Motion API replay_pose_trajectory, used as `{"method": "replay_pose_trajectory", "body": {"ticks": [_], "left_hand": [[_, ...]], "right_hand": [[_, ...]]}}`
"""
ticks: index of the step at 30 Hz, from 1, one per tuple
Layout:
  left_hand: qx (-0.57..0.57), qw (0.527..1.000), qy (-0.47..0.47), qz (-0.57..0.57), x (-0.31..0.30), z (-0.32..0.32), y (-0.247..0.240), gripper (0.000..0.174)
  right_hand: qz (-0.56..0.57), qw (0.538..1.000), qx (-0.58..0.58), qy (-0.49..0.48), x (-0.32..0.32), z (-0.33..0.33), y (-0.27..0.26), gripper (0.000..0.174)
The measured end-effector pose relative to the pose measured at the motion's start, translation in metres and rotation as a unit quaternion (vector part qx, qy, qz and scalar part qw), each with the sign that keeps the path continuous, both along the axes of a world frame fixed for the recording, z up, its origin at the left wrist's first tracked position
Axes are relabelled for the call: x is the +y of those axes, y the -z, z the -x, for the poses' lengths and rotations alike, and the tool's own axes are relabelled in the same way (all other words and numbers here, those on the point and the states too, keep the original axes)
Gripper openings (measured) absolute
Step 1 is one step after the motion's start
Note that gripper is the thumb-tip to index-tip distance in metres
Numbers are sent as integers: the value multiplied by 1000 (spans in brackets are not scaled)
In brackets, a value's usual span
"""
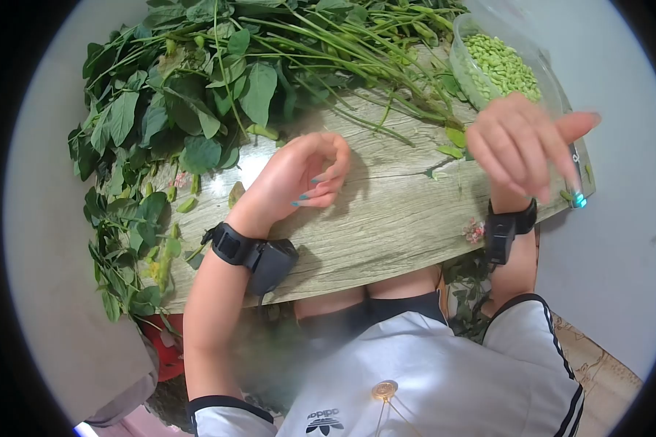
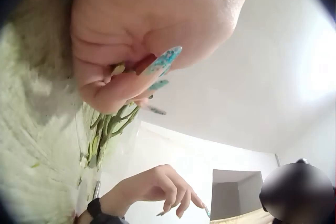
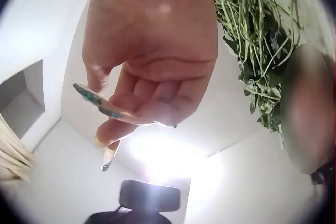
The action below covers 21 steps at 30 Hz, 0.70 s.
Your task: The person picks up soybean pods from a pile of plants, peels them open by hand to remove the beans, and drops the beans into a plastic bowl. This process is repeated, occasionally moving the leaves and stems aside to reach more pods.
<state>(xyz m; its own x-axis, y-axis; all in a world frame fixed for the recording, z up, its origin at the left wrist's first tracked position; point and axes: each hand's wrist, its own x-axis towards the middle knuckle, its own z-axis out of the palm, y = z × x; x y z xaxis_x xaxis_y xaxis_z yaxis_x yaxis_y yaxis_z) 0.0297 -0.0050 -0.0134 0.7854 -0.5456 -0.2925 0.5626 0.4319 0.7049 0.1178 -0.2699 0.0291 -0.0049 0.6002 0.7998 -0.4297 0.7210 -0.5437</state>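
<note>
My left hand point(image 1: 306, 175) is low over the wood-grain table point(image 1: 372, 218), its fingers curled in toward the palm. In the left wrist view a small yellowish-green piece point(image 2: 119, 68) shows between those curled fingers; most of it is hidden. My right hand point(image 1: 514, 146) is raised above the table's right end, near a clear plastic container point(image 1: 459, 54) of shelled green beans point(image 1: 499, 62). From the right wrist view, the fingers of that hand point(image 3: 152, 61) hang loosely bent, with nothing held. Leafy bean plants point(image 1: 197, 95) lie in a heap beyond the left hand.
Bare plant stems point(image 1: 386, 69) spread along the back of the table toward the container. Loose pods point(image 1: 187, 205) and leaves point(image 1: 142, 237) lie along the left side. A small green pod point(image 1: 450, 151) lies close to the right hand. Past the table's right edge is a pale surface point(image 1: 612, 291).
</note>
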Motion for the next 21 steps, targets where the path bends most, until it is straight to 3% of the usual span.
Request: {"method": "replay_pose_trajectory", "body": {"ticks": [3, 5, 6, 8, 9, 10, 11, 13, 16, 17, 19, 21], "left_hand": [[-20, 994, 44, -94, 1, -2, -18, 27], [-194, 966, 2, -173, -4, -14, -32, 37], [-197, 960, 1, -198, -13, -28, -41, 46], [-229, 938, -22, -261, -52, -56, -77, 47], [-284, 940, 23, -189, -67, -84, -80, 46], [-425, 893, 6, -151, -92, -103, -88, 49], [-428, 891, 6, -149, -107, -114, -101, 49], [-413, 869, 98, -253, -129, -121, -133, 94], [-493, 836, 89, -226, -111, -81, -153, 100], [-495, 834, 91, -227, -99, -89, -138, 100], [-502, 836, -109, -194, -67, -112, -88, 51], [-515, 788, -121, -317, -30, -90, -79, 52]], "right_hand": [[-14, 1000, -17, -13, 9, 6, 5, 68], [-23, 999, 7, -42, 9, 11, 5, 69], [-26, 998, -1, -55, 8, 12, 3, 67], [-50, 998, 7, -25, 11, 13, 2, 63], [-73, 997, 18, 0, 10, 13, 2, 60], [-53, 997, 58, 24, 0, 13, 2, 60], [-52, 997, 54, 26, -4, 10, 3, 60], [-77, 988, 111, 71, -14, 5, 4, 62], [-69, 979, 156, 109, -22, 4, 5, 61], [-57, 974, 176, 127, -24, 2, 5, 59], [-61, 976, 175, 117, -22, 4, 1, 60], [99, 915, 215, 328, -24, 12, -19, 59]]}}
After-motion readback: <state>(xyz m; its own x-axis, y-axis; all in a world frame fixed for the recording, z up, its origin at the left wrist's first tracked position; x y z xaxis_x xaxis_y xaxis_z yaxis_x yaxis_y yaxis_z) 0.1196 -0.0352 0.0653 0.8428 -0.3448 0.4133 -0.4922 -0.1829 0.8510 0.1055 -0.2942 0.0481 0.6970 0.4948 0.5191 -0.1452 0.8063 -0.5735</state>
